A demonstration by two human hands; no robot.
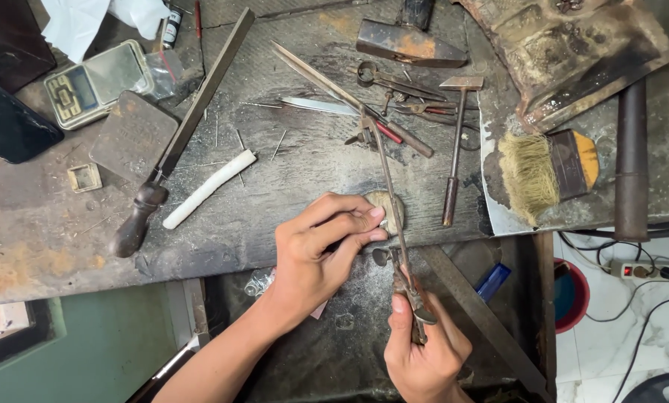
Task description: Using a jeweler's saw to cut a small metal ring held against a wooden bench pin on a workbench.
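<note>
My left hand (321, 242) pinches a small piece, hidden under my fingertips, against a rounded wooden bench peg (391, 210) at the front edge of the worn workbench (43, 246). Just below it, my right hand (425, 351) grips the handle of a thin metal saw frame (389, 190). The frame runs upward across the peg and ends at a clamp near the pliers. The two hands are close together, thumb of the left almost touching the frame.
A long file with a dark wooden handle (177, 134) and a white stick (209, 188) lie to the left. A small hammer (456, 142), a brush (547, 168), pliers (394, 86), a pocket scale (92, 82) and a metal block (133, 134) crowd the bench. A power strip (640, 270) sits on the floor.
</note>
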